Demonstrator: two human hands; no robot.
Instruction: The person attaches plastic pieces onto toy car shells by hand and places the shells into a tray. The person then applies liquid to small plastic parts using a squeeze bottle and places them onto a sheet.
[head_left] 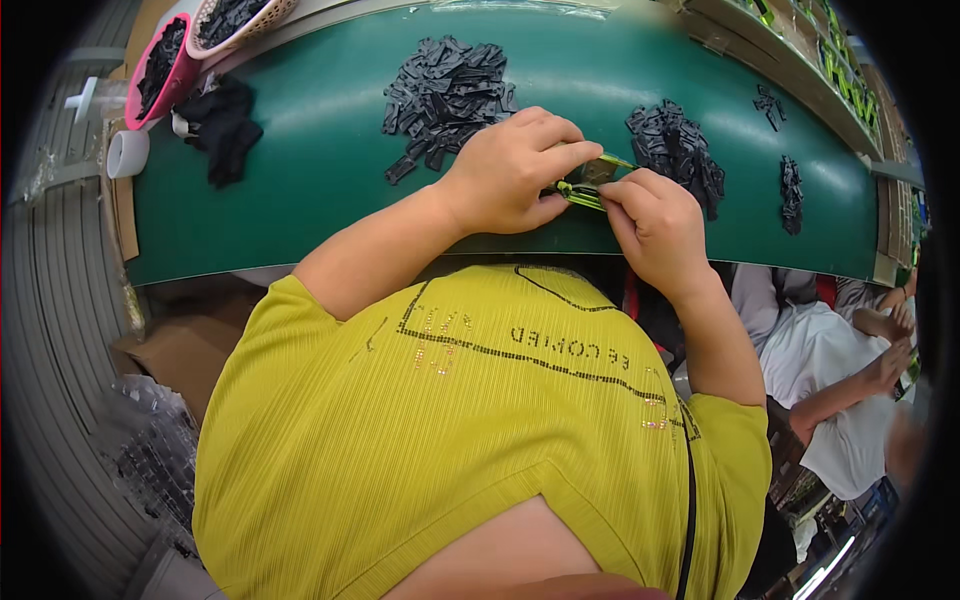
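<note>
Both my hands meet above the green tabletop near its front edge. My left hand (pixel 520 170) is closed around a small bright green and black plastic part (pixel 581 195), its thumb below and fingers above. On the other side, my right hand (pixel 660 220) pinches the same part's right end between thumb and fingertips. The fingers cover much of the part, so its exact kind cannot be made out. Just beyond my left hand lies a large heap of small black plastic pieces (pixel 450 90). A smaller heap of black pieces (pixel 677 150) sits beyond my right hand.
At the far left stand a pink basket (pixel 187 70) and a pale basket (pixel 285 10) holding black pieces. Near them lie a black cloth (pixel 225 130) and a white tape roll (pixel 127 153). A rack with green parts (pixel 835 60) borders the far right. Another person (pixel 830 370) sits at right.
</note>
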